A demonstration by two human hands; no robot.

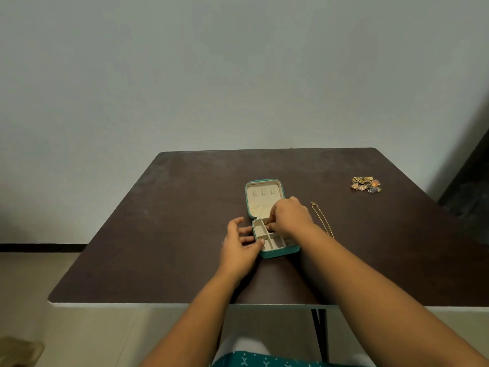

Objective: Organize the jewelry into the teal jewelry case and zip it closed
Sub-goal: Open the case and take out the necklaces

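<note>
Head view: teal jewelry case (pixel 280 252) lying open near the middle of the dark brown table (pixel 158 221), lid (pixel 264 197) folded back flat, cream lining up, 3 small tabs in the lid. Right hand (pixel 291 217) curled over the far compartments of the tray, fingertips pinching a small gold piece (pixel 266 222), too small to name for certain. Left hand (pixel 239 246) relaxed and spread, fingers resting against the left wall of the case, thumb at its near corner, bracing rather than gripping.

Still outside the case: gold chain (pixel 322 221) stretched on the table just right of the right forearm, and a heap of small colourful charms (pixel 366 184) well apart, toward the far right edge.

Risks, as judgement only: small piece slipping from the pinch and bouncing out over the divider; case sliding if the bracing hand lifts; forearm dragging the chain on withdrawal, toward the table edge; chain tangling or catching in the zipper if left draped over the rim.
</note>
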